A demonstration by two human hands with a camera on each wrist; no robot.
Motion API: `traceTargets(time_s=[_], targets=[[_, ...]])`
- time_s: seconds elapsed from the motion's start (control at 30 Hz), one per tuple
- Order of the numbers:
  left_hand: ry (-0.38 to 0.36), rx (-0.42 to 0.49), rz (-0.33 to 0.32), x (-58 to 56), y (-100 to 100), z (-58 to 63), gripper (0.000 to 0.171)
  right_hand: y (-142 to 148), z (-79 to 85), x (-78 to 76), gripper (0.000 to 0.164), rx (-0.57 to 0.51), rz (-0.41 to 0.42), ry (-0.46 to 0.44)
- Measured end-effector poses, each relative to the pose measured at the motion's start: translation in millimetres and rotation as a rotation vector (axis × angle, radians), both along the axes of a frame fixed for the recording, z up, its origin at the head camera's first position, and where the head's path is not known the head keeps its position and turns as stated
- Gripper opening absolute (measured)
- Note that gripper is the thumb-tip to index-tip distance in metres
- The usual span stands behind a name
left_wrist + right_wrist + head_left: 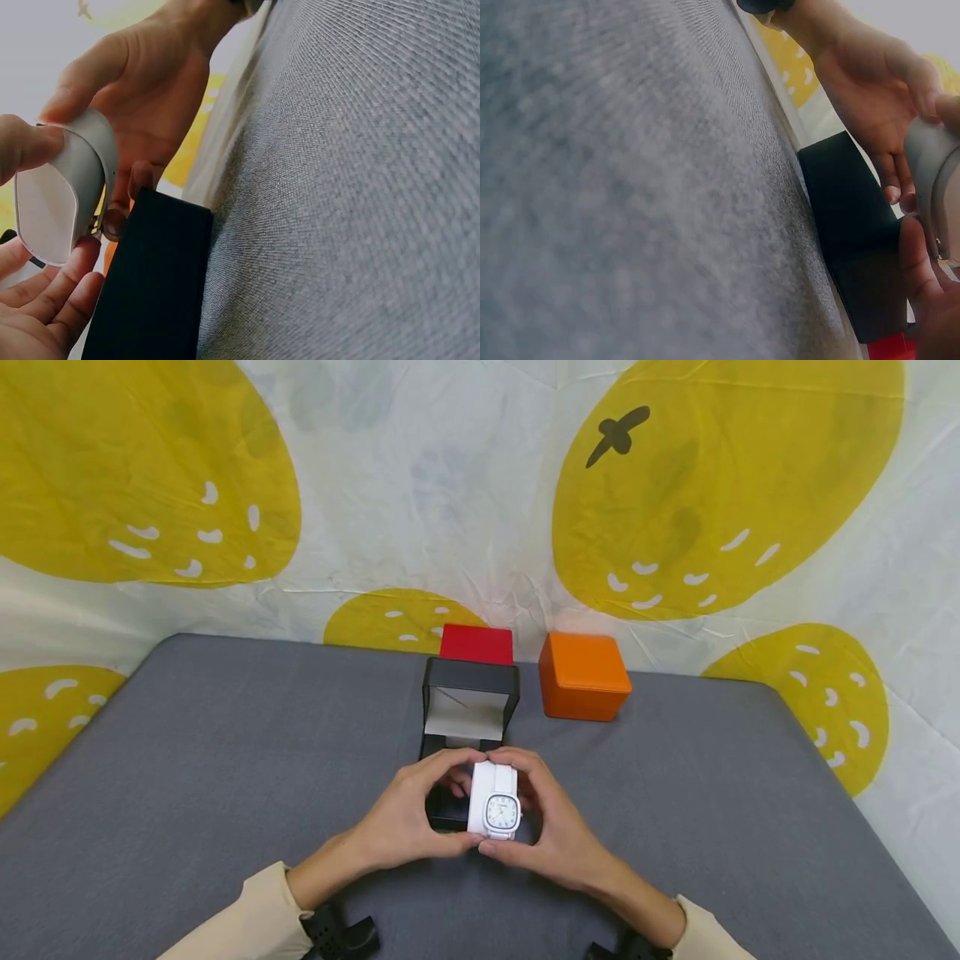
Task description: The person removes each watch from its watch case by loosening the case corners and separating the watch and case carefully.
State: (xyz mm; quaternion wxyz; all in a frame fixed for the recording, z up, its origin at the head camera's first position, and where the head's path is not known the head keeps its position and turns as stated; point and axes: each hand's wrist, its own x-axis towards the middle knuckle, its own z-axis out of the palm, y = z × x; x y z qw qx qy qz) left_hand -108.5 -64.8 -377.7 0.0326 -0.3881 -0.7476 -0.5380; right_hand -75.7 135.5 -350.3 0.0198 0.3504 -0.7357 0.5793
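A white wristwatch (501, 811) with a squarish dial is wrapped round a white watch cushion (477, 797), held up in front of me. My left hand (408, 814) grips its left side between thumb and fingers, and my right hand (558, 827) holds the right side the same way. Both thumbs meet near the lower edge. Behind and partly below the hands stands a black watch box (471, 675), lid raised, with a pale lining; the hands hide part of its base. In the left wrist view the cushion's flat end (46, 210) shows.
A bright red flat piece (477, 644) stands just behind the black box. To its right is an orange box (585, 677), closed. Grey cloth (225, 760) covers the table, and a white curtain (450, 485) with yellow fruit prints hangs behind it.
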Motion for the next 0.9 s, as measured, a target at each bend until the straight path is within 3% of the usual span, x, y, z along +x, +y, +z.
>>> traceTargets(time_s=[0.27,0.6,0.9], targets=[[-0.021,-0.014,-0.004,0.2,-1,2.6,0.073,-2,1.8,-0.1,0.070,0.026,-0.020,0.013],[-0.085,-0.011,-0.003,12.9,1,34.3,0.069,-2,0.0,-3.6,0.071,-0.002,-0.010,0.016],[-0.118,-0.012,-0.011,12.3,0,33.6,0.068,1,-1.9,-3.2,0.073,-0.009,0.026,0.005]])
